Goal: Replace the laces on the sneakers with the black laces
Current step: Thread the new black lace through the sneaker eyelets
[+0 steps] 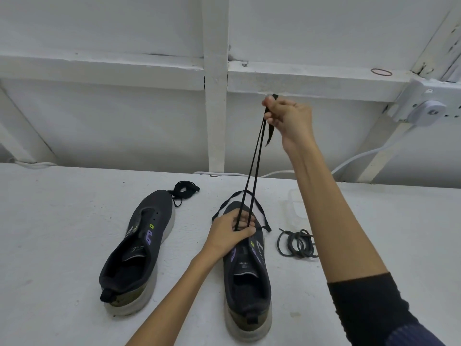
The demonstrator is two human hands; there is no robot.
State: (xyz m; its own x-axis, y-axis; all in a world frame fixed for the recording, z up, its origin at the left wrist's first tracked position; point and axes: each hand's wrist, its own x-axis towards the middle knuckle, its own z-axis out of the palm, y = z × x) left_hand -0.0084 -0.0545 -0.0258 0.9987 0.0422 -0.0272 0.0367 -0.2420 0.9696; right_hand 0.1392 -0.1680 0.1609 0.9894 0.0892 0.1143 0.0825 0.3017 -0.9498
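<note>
Two dark sneakers with pale soles lie on a white surface, toes pointing away. The left sneaker (pixel 139 248) has bare eyelets. My left hand (pixel 230 233) grips the front of the right sneaker (pixel 247 278), fingers curled over its eyelet area. A black lace (pixel 253 168) runs taut in two strands from that shoe up to my right hand (pixel 289 121), which pinches both strands high above the table; a short end dangles below the fingers. More of this lace loops loosely around the shoe's toe.
A bundled black lace (pixel 185 189) lies beyond the left sneaker's toe. A coil of dark grey laces (pixel 296 243) sits right of the right sneaker. A clear plastic container (pixel 295 208) stands behind it. White power strip (pixel 424 108) and cable at the wall, right.
</note>
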